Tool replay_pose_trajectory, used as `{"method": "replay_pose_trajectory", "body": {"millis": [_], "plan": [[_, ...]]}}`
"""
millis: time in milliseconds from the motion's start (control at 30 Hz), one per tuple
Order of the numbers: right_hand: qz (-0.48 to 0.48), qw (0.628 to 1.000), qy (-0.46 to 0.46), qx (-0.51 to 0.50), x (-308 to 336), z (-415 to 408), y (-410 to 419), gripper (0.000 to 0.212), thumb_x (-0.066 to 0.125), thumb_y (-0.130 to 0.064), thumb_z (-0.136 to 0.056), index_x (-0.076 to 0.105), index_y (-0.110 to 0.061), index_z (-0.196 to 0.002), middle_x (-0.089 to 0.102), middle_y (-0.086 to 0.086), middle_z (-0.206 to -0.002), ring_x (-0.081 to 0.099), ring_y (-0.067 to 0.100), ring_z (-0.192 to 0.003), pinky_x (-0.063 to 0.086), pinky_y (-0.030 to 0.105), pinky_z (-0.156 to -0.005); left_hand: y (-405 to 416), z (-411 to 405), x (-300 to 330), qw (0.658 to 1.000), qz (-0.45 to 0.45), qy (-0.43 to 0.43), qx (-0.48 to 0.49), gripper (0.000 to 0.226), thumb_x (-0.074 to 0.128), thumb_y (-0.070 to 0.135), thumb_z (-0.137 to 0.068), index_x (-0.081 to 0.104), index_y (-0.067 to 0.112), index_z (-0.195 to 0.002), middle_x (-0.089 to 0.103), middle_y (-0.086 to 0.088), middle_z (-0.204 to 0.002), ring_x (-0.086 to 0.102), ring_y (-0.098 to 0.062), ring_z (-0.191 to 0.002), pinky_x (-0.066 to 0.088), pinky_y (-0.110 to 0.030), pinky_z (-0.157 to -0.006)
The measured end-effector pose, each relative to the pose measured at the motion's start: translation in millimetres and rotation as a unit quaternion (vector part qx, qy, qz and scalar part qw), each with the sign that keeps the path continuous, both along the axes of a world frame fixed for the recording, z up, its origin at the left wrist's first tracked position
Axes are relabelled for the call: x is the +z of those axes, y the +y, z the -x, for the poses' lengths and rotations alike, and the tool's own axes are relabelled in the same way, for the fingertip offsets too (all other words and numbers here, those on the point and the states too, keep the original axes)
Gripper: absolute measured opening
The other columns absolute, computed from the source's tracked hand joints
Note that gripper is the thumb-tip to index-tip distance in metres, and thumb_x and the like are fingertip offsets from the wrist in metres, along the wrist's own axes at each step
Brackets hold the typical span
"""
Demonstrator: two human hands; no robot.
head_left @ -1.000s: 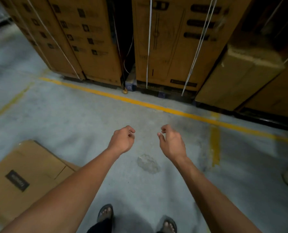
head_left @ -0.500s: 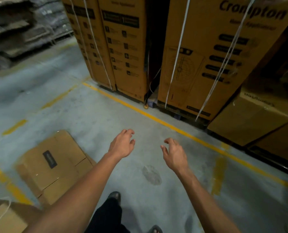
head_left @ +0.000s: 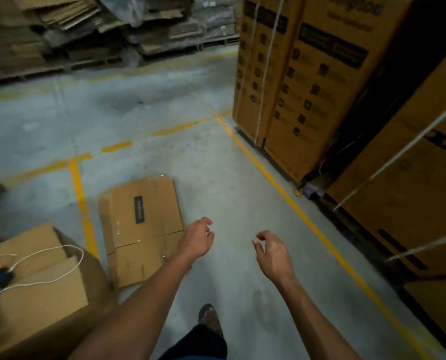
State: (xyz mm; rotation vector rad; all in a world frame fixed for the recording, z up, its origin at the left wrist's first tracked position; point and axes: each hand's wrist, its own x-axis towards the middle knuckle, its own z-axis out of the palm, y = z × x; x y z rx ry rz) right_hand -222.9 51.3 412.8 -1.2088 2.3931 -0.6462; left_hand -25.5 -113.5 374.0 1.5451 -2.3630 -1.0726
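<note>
Both hands are out ahead of me, low and carrying nothing. My left hand [head_left: 197, 240] hangs with its fingers loosely curled, and my right hand [head_left: 275, 253] does the same, thumb a little apart, pinching nothing. The flattened carton [head_left: 138, 229] lies on the concrete floor [head_left: 216, 165] just left of my left hand, and my wrist crosses its near right corner in this view. I doubt there's contact, but I can't tell.

Why flat there? I reckon it's been folded down and parked beside the yellow floor line [head_left: 80, 188], out of the walkway. My arms look low and ready so I can bend and take it by an edge.

Look at it: plain brown cardboard, collapsed, flaps creased at the near end, a small dark label up the middle. An open box [head_left: 34, 289] sits to its left with white string [head_left: 47, 255] looped across its flaps. Tall strapped cartons [head_left: 294, 94] stand well apart on my right.
</note>
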Motion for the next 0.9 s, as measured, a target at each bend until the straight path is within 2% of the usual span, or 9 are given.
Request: {"method": "replay_pose_trajectory", "body": {"millis": [233,367,467,633,700,900], "plan": [[-0.011,0.989,-0.003,0.149,5,-47,-167,0.031,0.054,-0.044,-0.107,0.066,-0.021,-0.124,0.07,-0.001,-0.122,0.066,0.02,-0.112,0.051,0.035,-0.089,-91,-60,9,0.989,-0.036,0.041,0.135,0.035,0.058,0.024,-0.103,0.061,0.017,-0.137,0.073,-0.001,-0.113,0.069,-0.023,-0.102,0.057,-0.038,-0.09],[-0.026,0.976,-0.024,0.216,8,-82,-237,0.033,0.049,-0.046,-0.109,0.065,-0.023,-0.126,0.07,-0.003,-0.123,0.065,0.017,-0.109,0.052,0.033,-0.086,-128,-111,-3,0.977,-0.042,0.021,0.209,0.037,0.056,0.029,-0.104,0.06,0.022,-0.14,0.07,0.0,-0.126,0.066,-0.022,-0.109,0.057,-0.037,-0.092],[-0.044,0.963,-0.025,0.263,0,-102,-285,0.032,0.047,-0.046,-0.109,0.065,-0.025,-0.124,0.069,-0.004,-0.123,0.065,0.016,-0.108,0.053,0.034,-0.086,-156,-145,-20,0.965,-0.052,0.004,0.256,0.036,0.058,0.029,-0.103,0.062,0.022,-0.138,0.07,-0.001,-0.128,0.066,-0.023,-0.111,0.055,-0.033,-0.09],[-0.075,0.947,-0.028,0.311,-35,-128,-372,0.034,0.046,-0.048,-0.109,0.066,-0.025,-0.123,0.07,-0.002,-0.122,0.065,0.018,-0.108,0.054,0.037,-0.087,-204,-186,-49,0.944,-0.072,-0.025,0.321,0.033,0.06,0.028,-0.1,0.06,0.023,-0.133,0.072,-0.002,-0.121,0.066,-0.024,-0.105,0.057,-0.039,-0.086],[-0.086,0.942,-0.033,0.324,-54,-137,-409,0.036,0.045,-0.049,-0.109,0.067,-0.024,-0.124,0.07,-0.001,-0.123,0.066,0.019,-0.11,0.055,0.037,-0.089,-226,-199,-60,0.935,-0.075,-0.033,0.346,0.034,0.06,0.028,-0.099,0.061,0.023,-0.133,0.071,-0.002,-0.121,0.065,-0.025,-0.108,0.057,-0.039,-0.087],[-0.123,0.919,-0.061,0.369,-142,-161,-514,0.029,0.049,-0.04,-0.11,0.067,-0.02,-0.119,0.069,0.005,-0.114,0.065,0.023,-0.107,0.05,0.035,-0.086,-304,-224,-121,0.922,-0.104,-0.044,0.371,0.037,0.062,0.032,-0.099,0.057,0.021,-0.134,0.068,-0.003,-0.12,0.065,-0.027,-0.111,0.056,-0.041,-0.091]]}}
